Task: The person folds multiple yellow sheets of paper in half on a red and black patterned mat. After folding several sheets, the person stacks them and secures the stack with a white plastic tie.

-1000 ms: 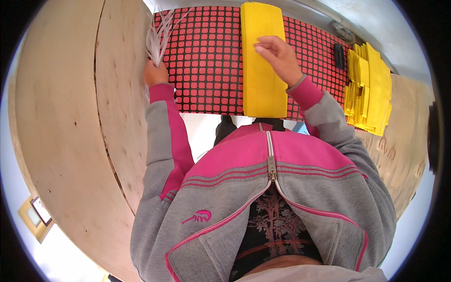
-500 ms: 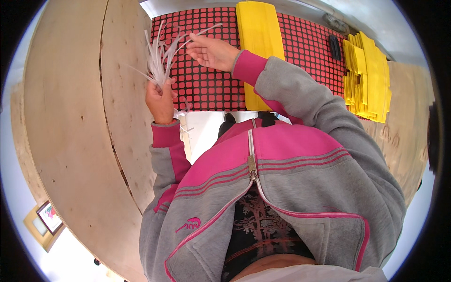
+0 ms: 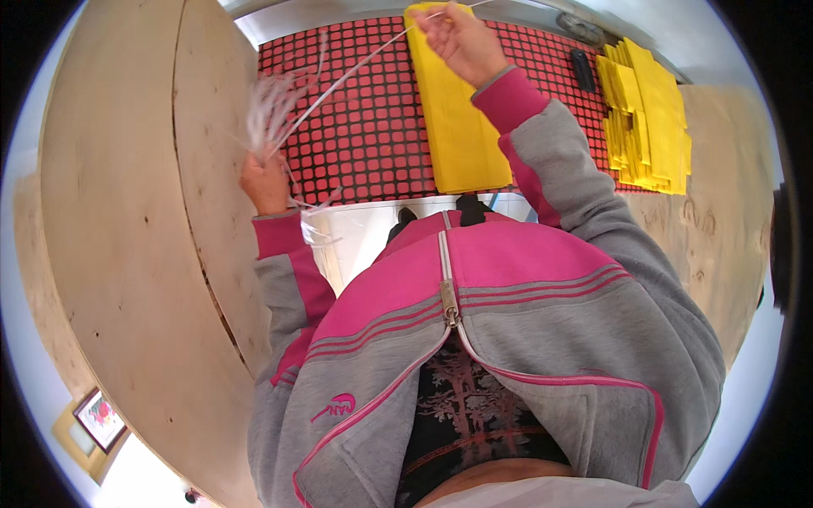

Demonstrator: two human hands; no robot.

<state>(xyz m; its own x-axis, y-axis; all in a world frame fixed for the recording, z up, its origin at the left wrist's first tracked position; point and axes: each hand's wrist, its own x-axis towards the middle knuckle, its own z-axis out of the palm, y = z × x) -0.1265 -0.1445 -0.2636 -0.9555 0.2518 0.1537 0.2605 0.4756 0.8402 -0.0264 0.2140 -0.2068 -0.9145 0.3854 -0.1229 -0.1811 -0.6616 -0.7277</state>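
Note:
My left hand [image 3: 265, 179] is closed around a bundle of thin white strips [image 3: 275, 106], whose loose ends fan out above the fist and dangle below it. My right hand [image 3: 457, 42] is raised over the far end of a yellow stack [image 3: 461, 127] of flat folded sheets or bags. Its fingers pinch one white strip [image 3: 347, 78], drawn in a slanting line from the bundle up to the right. The bundle's tips are smeared by motion.
Beneath lies a table with a red and black checked cover [image 3: 364, 135]. A second pile of yellow folded pieces [image 3: 648, 118] sits at the right, beside a small black object [image 3: 582, 69]. Pale wooden boards [image 3: 127, 212] stand along the left.
My right hand has moved right and away from the bundle, pulling a single strip out long. The left hand has shifted slightly left and nearer, still gripping the bundle.

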